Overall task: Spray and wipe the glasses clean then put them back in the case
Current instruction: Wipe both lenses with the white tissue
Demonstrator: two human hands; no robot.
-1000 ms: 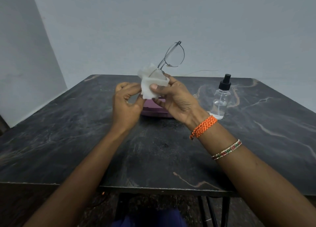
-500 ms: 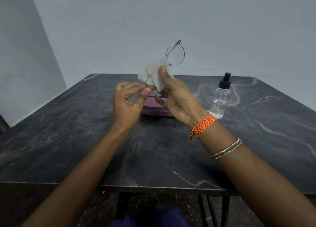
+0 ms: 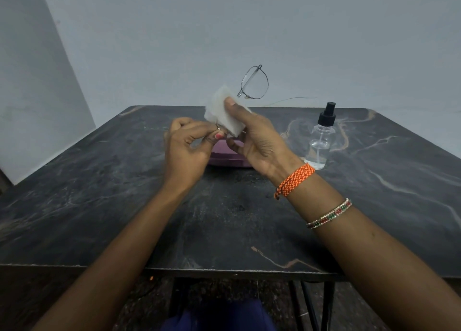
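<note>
Both hands are up over the middle of the table (image 3: 104, 206), and the step in hand looks like wiping. The right hand (image 3: 257, 141) pinches a white cloth (image 3: 223, 114) around one lens of the glasses (image 3: 255, 82), thumb pressed flat on the near face of the cloth; the other lens stands free above it against the wall. The left hand (image 3: 185, 151) pinches the lower end of the frame between thumb and curled fingers, steadying it. By my reading, the covered lens is being rubbed and the free lens may come next, which would call for shifting the cloth up the frame without bending the thin wire rim. Only a strip of the purple case (image 3: 224, 160) shows on the table behind the hands, towards the far edge; whether it is open, or holds anything, cannot be told. A clear spray bottle (image 3: 320, 141) stands upright to its right, near the far right corner, with a little liquid at the bottom.
</note>
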